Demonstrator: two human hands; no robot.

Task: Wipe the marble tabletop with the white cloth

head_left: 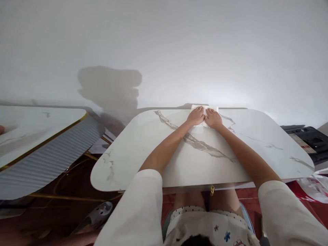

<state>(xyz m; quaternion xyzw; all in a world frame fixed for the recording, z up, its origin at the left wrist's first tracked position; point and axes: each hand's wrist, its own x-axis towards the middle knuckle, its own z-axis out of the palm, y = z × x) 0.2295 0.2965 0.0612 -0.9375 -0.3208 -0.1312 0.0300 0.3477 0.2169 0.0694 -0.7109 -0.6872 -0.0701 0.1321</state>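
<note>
A white cloth or folded paper towel (204, 107) lies at the far edge of the white marble-patterned table (143, 153), close to the wall. My left hand (196, 116) rests flat on its left part, fingers stretched toward the wall. Beside it my right hand (213, 118) presses on the right part, palm down with fingers extended. The two hands touch or nearly touch at the thumbs. Both arms reach straight across the tabletop. Much of the cloth is hidden under the hands.
Left stands another marble-patterned table (51, 118) with gold trim and a ribbed grey side; part of another person's hand (2, 129) shows there. A black case-like object (316, 140) and a red-and-white bag (311, 188) are at right. A white wall (164, 51) stands behind.
</note>
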